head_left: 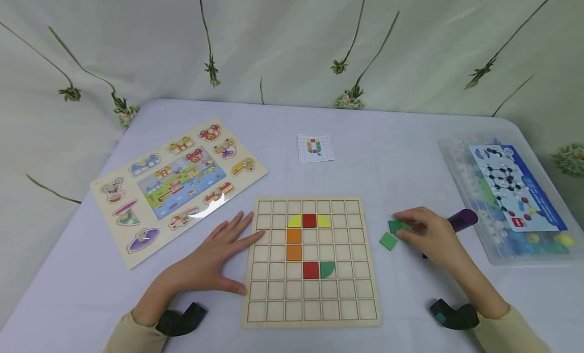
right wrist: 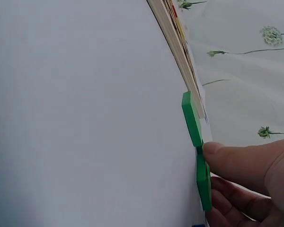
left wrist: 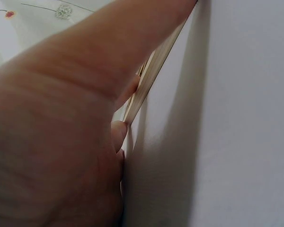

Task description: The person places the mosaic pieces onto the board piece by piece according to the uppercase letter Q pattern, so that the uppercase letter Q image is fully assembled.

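Observation:
A wooden grid board [head_left: 339, 312] lies on the white-covered table. In its cells sit red, orange and yellow tiles, plus a green quarter-round tile [head_left: 327, 269]. Spread at the board's left edge, my left hand [head_left: 214, 256] touches it with index finger and thumb; the left wrist view shows fingertips against the board's side [left wrist: 154, 71]. Right of the board, my right hand [head_left: 426, 234] pinches a green square tile [right wrist: 204, 184] between thumb and fingers, low over the table. Another green square tile [head_left: 388, 241] lies beside it, and more green shows by the fingertips, partly hidden.
A small pattern card [head_left: 316, 148] lies behind the board. At the left rests a wooden picture puzzle [head_left: 123, 251]. A purple cylinder [head_left: 463, 220] shows behind my right hand, and a clear plastic box [head_left: 497, 259] with a molecule-model card stands at the right.

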Action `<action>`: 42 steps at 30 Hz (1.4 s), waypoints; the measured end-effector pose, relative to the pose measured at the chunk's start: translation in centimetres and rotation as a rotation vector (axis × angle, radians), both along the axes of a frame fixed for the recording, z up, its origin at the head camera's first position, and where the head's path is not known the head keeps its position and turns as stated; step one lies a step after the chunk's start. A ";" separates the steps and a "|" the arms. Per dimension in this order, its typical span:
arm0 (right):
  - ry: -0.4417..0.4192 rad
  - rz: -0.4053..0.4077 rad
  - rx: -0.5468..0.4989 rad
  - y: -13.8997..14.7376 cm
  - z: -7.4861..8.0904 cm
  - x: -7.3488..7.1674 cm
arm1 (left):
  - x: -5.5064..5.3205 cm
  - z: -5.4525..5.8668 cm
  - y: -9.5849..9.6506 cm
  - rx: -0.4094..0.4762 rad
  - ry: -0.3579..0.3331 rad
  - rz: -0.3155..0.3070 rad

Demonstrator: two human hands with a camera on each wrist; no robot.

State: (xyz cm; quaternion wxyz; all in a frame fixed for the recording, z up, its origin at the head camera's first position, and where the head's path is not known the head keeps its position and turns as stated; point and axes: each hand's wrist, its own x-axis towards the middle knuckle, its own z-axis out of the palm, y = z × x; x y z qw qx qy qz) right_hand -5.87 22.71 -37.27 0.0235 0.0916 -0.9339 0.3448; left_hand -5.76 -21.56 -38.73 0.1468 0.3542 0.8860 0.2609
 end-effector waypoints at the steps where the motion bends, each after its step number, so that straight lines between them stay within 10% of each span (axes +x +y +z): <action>1: 0.019 -0.001 0.026 -0.2 -0.1 0.0 | 0.0 0.0 0.0 -0.001 -0.001 0.000; 30: 0.159 0.072 -0.084 -1.1 0.6 -0.4 | 0.2 0.4 0.0 0.011 0.001 0.003; 42: -0.187 0.353 -0.430 -8.1 1.3 -0.5 | 0.1 0.2 0.0 0.020 0.011 -0.001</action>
